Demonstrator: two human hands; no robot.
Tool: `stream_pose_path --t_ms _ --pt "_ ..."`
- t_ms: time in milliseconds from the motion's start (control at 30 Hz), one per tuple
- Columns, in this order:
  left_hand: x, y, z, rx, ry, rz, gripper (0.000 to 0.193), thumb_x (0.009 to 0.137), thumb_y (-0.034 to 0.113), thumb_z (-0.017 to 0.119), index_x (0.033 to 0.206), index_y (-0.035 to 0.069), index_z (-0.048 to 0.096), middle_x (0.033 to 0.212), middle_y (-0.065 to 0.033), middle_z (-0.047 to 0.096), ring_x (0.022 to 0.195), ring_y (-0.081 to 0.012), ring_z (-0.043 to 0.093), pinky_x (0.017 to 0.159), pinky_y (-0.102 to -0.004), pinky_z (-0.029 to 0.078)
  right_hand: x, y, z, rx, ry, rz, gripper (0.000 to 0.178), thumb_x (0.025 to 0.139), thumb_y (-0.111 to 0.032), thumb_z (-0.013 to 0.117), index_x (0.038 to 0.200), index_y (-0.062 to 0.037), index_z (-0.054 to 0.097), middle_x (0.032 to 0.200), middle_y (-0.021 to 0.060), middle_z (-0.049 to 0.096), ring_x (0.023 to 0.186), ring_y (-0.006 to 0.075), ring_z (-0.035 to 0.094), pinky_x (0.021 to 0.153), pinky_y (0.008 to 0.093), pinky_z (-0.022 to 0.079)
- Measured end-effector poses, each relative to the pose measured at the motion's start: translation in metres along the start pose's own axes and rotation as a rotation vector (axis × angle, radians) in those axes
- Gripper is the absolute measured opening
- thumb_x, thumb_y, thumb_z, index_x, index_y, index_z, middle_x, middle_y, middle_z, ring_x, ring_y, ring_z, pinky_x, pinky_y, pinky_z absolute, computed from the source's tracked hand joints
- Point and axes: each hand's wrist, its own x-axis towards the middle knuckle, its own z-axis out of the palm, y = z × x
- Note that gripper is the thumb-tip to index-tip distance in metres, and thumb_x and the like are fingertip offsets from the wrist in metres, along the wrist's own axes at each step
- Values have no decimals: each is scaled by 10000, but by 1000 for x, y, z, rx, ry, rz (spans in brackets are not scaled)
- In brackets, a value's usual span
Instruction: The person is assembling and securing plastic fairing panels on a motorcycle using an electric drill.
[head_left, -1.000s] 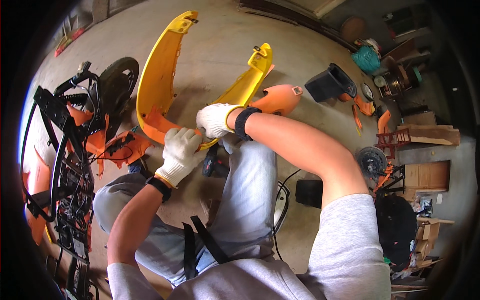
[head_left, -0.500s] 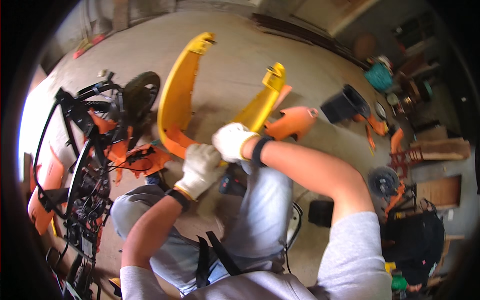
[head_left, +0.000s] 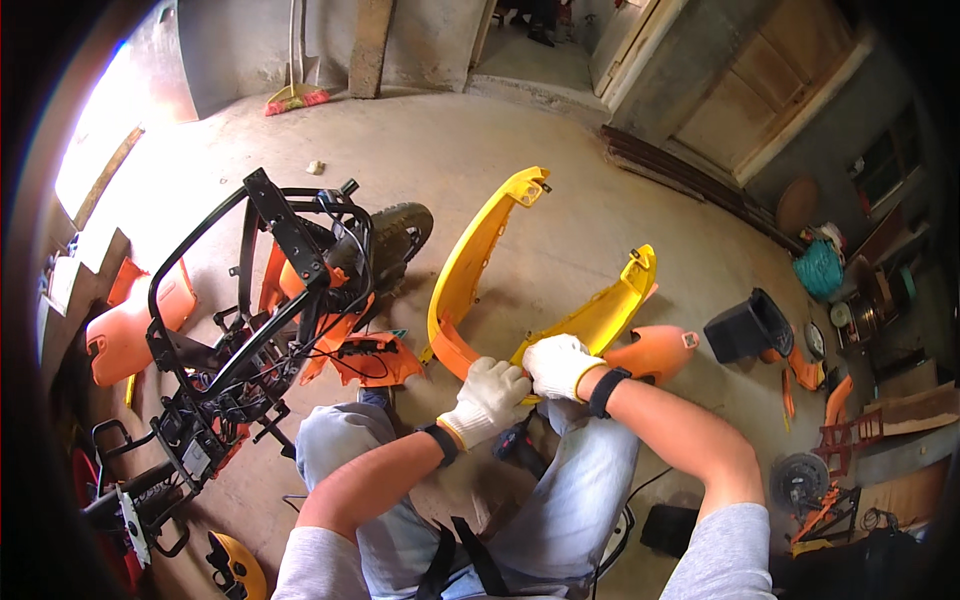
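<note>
A large U-shaped yellow plastic panel (head_left: 460, 262), like motorbike bodywork, stretches away from me over the floor with its two arms pointing outward. An orange plastic piece (head_left: 457, 352) lies along its near left curve. My left hand (head_left: 487, 402), in a white knit glove, is closed at the near end of the panel. Right beside it, my gloved right hand (head_left: 562, 366) is closed on the base of the panel's right arm. Fingertips are mostly hidden. Between my legs, below the hands, lies a dark cordless drill (head_left: 520, 450), partly covered.
To my left stands a stripped black motorbike frame (head_left: 285, 235) with cables and a wheel (head_left: 405, 235). Orange panels (head_left: 150, 325) lie around it. Right of the yellow panel are an orange fairing (head_left: 665, 352) and a black bin (head_left: 748, 325). A broom (head_left: 297, 98) leans at the far wall.
The view has tilted up and turned, so more of the far wall and doorway shows. Both hands remain at the near end of the yellow panel, close together.
</note>
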Motion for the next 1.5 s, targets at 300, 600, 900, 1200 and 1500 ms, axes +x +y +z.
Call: stream_pose_path --t_ms 300,600,900,1200,1500 --pt "1 0 0 -28 -88 -1 318 662 383 775 741 105 640 798 -53 630 789 -257 625 717 -400 460 2 -1 6 -30 -112 -11 253 779 -232 693 947 -70 789 958 182 756 917 346 743 782 458 584" --pt "1 3 -2 5 -101 -15 331 656 381 788 769 97 658 824 -58 636 817 -259 623 747 -396 460 3 -4 2 -58 -26 36 259 786 -280 696 938 -92 789 950 170 760 896 343 746 769 458 583" --pt "-3 0 3 -6 -31 17 319 657 377 794 736 101 653 786 -74 640 760 -277 620 698 -419 458 5 -13 3 -68 -40 3 246 759 -259 707 934 -111 796 958 157 764 899 335 748 781 453 581" --pt "0 2 2 2 25 28 294 661 372 777 712 117 640 769 -55 631 755 -257 617 693 -410 459 2 0 2 11 -33 12 286 821 -301 671 953 -74 784 971 189 752 908 360 741 787 464 583" --pt "1 -3 13 -46 19 -25 247 635 311 751 719 106 640 754 -59 614 753 -278 617 708 -398 458 12 5 15 -133 -87 -42 241 787 -263 642 888 -106 794 926 180 760 870 342 752 725 473 587"
